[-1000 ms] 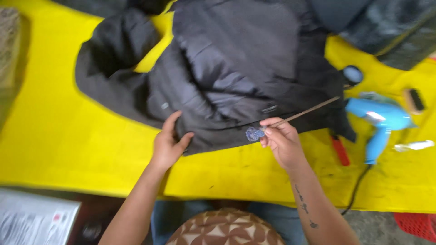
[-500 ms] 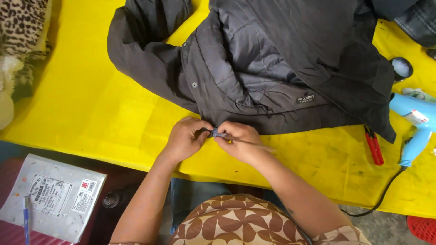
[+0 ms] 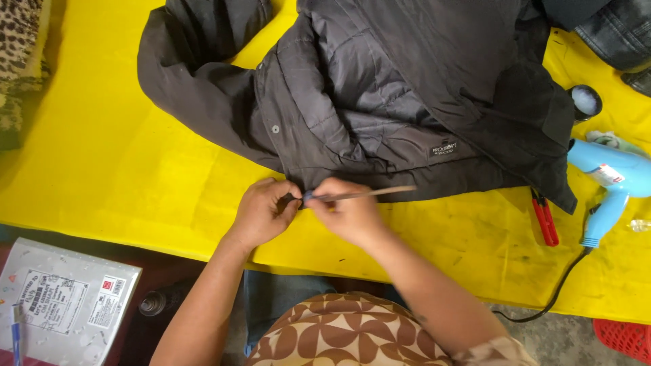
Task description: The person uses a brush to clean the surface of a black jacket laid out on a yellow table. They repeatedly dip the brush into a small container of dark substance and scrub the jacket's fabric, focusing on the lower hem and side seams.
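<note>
A dark grey quilted jacket lies spread on a yellow table cover. My left hand pinches the jacket's lower hem near its front edge. My right hand is closed on a thin wooden stick with a bluish tip. That tip touches the hem right beside my left fingers. The stick's other end points right, along the hem.
A light blue hair dryer with a black cord lies at the right, red-handled pliers beside it. A small round dark pot sits further back. A grey carton lies below the table at the left. A red basket is at the bottom right.
My view has shifted left and nearer. My hands came together at the jacket's hem, and the stick now lies flatter, its tip on the hem.
</note>
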